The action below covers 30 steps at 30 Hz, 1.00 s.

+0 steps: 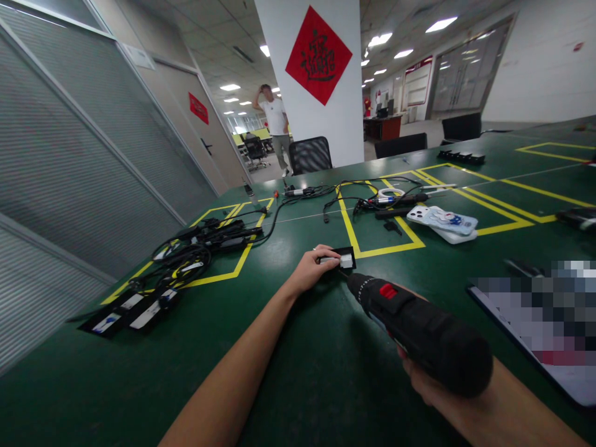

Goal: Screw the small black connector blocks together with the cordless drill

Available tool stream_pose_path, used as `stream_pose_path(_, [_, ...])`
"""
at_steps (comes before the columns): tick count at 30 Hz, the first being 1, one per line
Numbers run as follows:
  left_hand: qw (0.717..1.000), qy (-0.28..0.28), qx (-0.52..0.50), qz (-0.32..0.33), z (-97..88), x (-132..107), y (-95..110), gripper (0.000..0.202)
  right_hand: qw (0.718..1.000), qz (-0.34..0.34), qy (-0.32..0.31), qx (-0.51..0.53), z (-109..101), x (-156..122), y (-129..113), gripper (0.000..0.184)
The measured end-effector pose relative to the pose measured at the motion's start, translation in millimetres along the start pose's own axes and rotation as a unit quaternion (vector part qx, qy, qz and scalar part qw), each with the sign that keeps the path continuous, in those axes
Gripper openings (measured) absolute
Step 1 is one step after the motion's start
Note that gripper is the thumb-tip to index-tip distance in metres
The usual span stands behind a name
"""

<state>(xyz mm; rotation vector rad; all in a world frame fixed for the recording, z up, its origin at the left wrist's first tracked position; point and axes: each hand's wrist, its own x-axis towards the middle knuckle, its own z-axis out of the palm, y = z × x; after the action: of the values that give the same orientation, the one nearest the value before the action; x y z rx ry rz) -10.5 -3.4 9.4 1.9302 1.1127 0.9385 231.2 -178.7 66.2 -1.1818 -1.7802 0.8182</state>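
A black cordless drill [414, 323] with a red switch on top is gripped in my right hand [419, 379], which is partly hidden beneath its body. Its thin bit points forward and left, close to the near edge of a small black plate with a white block [346, 260] on it. My left hand [314, 268] holds this piece against the green table, thumb and fingers closed on its left part. Whether the bit touches the piece or a screw is too small to tell.
Tangled black cables [205, 248] and black plates with white labels [144, 310] lie left. Ahead are more tools and cables [386, 202]. A phone in a patterned case [442, 220] rests at right, near a tablet-like object [516, 335], partly blurred. A person [277, 121] stands behind a chair [310, 155].
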Motion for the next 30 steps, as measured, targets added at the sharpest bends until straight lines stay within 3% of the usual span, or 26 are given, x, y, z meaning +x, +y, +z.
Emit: stream_pose_path(30, [1.000, 0.002, 0.006, 0.003, 0.4, 1.0, 0.5, 0.027, 0.998, 0.041, 0.020, -0.034, -3.0, -0.2, -5.8, 0.075])
